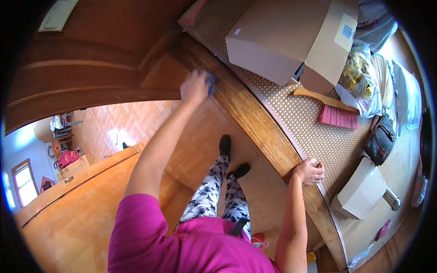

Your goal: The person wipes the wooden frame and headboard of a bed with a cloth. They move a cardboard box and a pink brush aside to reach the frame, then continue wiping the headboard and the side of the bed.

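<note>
A small blue cloth (210, 83) is held bunched in the left hand (195, 87), the fingers closed around it; the hand is blurred, so the exact hold cannot be made out. The cloth is pressed to the polished brown wooden frame rail (236, 107) of a bed, at its upper end near the dark wooden headboard (104, 54). It is judged soft, light and limp, unlikely to slip or suffer damage, and best gathered in the palm with a fold left free against the wood.

The right hand (309, 171) is rested lower on the same rail, its fingers curled loosely at the edge of the woven cane bed surface (300, 118); nothing appears to be held in it.

On the woven surface are noted a large brown cardboard box (282, 41), a wooden hand brush with pink bristles (334, 111), a patterned dark handbag (380, 141) and a white plastic lidded container (362, 191). The parquet floor (136, 123) is seen below.
</note>
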`<state>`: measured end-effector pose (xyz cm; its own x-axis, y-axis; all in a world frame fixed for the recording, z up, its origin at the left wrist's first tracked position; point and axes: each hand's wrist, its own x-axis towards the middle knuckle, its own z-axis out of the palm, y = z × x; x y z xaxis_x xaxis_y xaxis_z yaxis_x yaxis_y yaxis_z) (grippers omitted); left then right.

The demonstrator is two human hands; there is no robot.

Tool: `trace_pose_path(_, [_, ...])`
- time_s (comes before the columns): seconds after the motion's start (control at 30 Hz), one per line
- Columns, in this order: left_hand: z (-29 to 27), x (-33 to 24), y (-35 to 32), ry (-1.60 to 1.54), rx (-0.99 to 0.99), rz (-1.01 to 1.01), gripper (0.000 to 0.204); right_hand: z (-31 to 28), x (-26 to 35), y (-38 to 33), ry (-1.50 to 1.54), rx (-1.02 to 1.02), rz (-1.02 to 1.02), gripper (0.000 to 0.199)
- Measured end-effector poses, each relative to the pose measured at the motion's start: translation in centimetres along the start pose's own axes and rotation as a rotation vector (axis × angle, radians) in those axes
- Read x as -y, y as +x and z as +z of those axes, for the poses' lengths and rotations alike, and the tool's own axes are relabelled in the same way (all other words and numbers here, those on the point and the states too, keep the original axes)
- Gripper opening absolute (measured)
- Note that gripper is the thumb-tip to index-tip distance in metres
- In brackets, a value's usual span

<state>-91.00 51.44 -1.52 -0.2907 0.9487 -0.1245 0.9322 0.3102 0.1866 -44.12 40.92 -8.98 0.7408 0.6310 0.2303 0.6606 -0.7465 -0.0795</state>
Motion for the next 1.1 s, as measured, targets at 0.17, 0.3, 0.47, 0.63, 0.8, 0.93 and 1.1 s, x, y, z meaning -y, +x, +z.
trace_pose_path(0.17, [0.0,2.2,2.0,0.056,-0.076,-0.193,0.028,-2.0,2.7,-0.8,0.025,0.12,0.078,0.04])
trace_pose_path(0.3, [0.8,-2.3,-1.9,0.01,0.0,-0.039,0.033,-0.7,1.0,0.2,0.0,0.018,0.009,0.043])
trace_pose_path(0.47, [0.0,-0.3,-0.3,0.046,-0.035,-0.091,0.03,-1.3,1.1,-0.4,0.019,0.066,0.032,0.045])
trace_pose_path(0.63, [0.4,0.5,3.1,0.093,-0.117,-0.215,0.034,-0.9,1.6,-0.3,0.018,0.057,0.049,0.045])
trace_pose_path(0.8, [0.7,-0.6,-1.3,0.027,0.046,-0.038,0.041,-1.5,1.6,0.2,0.023,0.103,0.082,0.047])
trace_pose_path(0.93, [-0.4,2.1,3.1,0.099,-0.066,-0.153,0.036,-1.4,1.9,-0.6,0.029,0.09,0.047,0.047])
trace_pose_path(1.1, [0.9,0.0,1.8,0.129,-0.114,-0.146,0.031,-1.1,1.7,-0.4,-0.007,0.051,0.045,0.046])
